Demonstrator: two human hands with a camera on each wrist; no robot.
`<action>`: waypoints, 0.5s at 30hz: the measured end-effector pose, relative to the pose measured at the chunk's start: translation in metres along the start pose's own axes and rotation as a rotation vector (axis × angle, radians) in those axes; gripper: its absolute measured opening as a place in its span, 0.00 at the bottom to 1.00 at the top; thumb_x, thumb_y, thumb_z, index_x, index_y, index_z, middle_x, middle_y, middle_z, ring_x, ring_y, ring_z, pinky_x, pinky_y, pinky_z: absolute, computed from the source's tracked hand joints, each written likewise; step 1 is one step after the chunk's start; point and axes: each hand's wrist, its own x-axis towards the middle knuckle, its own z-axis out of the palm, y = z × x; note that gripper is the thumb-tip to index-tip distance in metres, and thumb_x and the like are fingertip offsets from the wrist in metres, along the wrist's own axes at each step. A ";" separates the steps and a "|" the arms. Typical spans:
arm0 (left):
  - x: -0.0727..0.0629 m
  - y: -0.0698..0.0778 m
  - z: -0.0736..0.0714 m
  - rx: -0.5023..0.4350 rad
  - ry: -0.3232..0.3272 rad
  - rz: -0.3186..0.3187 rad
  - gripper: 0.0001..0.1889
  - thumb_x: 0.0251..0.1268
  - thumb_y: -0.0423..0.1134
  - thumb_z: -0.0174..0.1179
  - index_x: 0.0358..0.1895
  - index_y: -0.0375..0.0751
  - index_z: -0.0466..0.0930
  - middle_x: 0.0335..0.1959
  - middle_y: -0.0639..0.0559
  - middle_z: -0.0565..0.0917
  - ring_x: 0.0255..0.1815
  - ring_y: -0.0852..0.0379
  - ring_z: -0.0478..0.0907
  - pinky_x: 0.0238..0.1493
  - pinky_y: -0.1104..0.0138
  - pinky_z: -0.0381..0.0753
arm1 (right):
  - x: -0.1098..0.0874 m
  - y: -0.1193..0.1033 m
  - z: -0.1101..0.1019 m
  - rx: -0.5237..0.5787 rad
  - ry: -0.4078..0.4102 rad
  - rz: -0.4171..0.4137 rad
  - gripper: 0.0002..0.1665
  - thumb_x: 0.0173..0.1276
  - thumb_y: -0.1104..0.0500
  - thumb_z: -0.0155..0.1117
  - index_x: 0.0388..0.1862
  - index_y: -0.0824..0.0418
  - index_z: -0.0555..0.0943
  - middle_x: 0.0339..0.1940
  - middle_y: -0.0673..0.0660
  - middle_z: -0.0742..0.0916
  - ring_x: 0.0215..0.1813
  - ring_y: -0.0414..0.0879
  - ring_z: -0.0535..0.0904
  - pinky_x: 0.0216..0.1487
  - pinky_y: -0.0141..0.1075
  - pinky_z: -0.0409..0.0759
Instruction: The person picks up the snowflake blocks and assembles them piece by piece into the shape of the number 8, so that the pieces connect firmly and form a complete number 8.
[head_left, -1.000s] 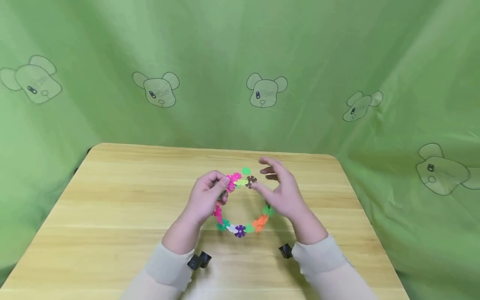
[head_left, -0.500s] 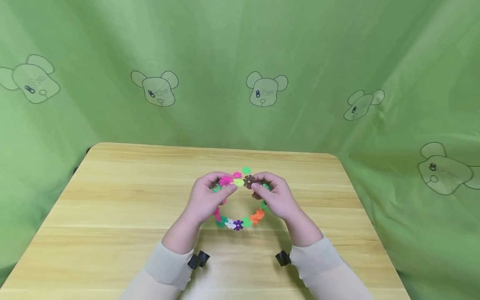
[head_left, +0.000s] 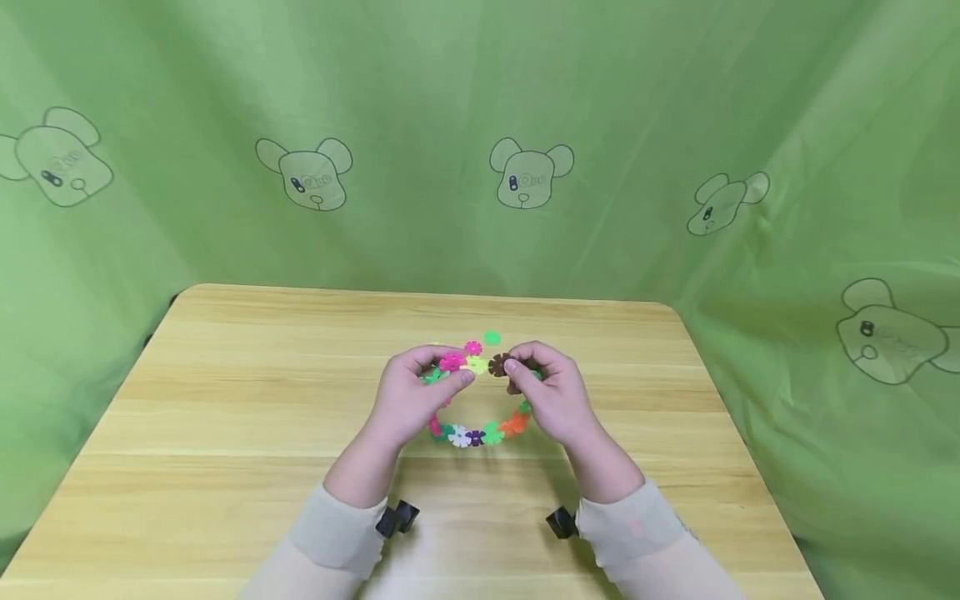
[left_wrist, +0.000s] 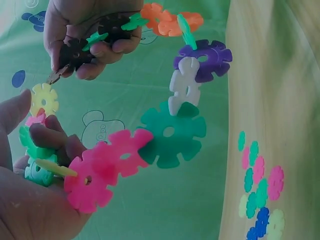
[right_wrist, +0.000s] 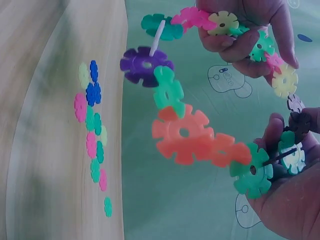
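A loop of interlocking plastic snowflake discs (head_left: 491, 433) hangs between both hands above the table, in pink, teal, white, purple, green, orange and brown. My left hand (head_left: 420, 396) holds one end, its thumb by a yellow disc (head_left: 476, 365). My right hand (head_left: 551, 392) pinches a brown disc (head_left: 498, 364) at the other end. The yellow and brown discs are very close in the right wrist view; I cannot tell whether they are joined. Orange discs (right_wrist: 182, 132) and a purple disc (left_wrist: 217, 55) show along the loop's lower part. Curled fingers hide some discs.
Several loose snowflake discs (right_wrist: 80, 107) lie on the wooden table (head_left: 225, 400), mostly hidden behind the hands in the head view. A loose green disc (head_left: 492, 338) shows just beyond them. A green curtain (head_left: 420, 233) with printed bear heads surrounds the table's far side.
My right hand, spread beside the brown disc a second ago, has come inward and pinches it now. The loop's lower part has shifted up in the head view. My left hand has kept its hold.
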 end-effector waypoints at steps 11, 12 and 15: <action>-0.001 0.002 0.001 -0.038 -0.030 -0.009 0.11 0.65 0.29 0.73 0.48 0.29 0.89 0.26 0.51 0.84 0.20 0.62 0.73 0.21 0.72 0.74 | -0.002 -0.005 0.006 0.038 0.049 0.102 0.06 0.76 0.72 0.62 0.41 0.77 0.82 0.36 0.58 0.87 0.31 0.42 0.80 0.38 0.32 0.85; -0.001 0.002 0.001 -0.036 -0.029 -0.007 0.10 0.64 0.29 0.73 0.47 0.30 0.90 0.26 0.51 0.84 0.20 0.62 0.72 0.22 0.72 0.74 | -0.002 -0.006 0.007 0.040 0.054 0.110 0.06 0.76 0.72 0.62 0.41 0.77 0.83 0.36 0.58 0.87 0.31 0.42 0.80 0.38 0.32 0.85; -0.001 0.002 0.003 -0.007 -0.033 0.007 0.07 0.64 0.30 0.74 0.43 0.31 0.90 0.29 0.49 0.86 0.20 0.62 0.69 0.21 0.72 0.73 | -0.002 -0.008 0.009 0.056 0.067 0.137 0.07 0.76 0.72 0.61 0.42 0.78 0.83 0.36 0.57 0.88 0.31 0.42 0.80 0.39 0.32 0.85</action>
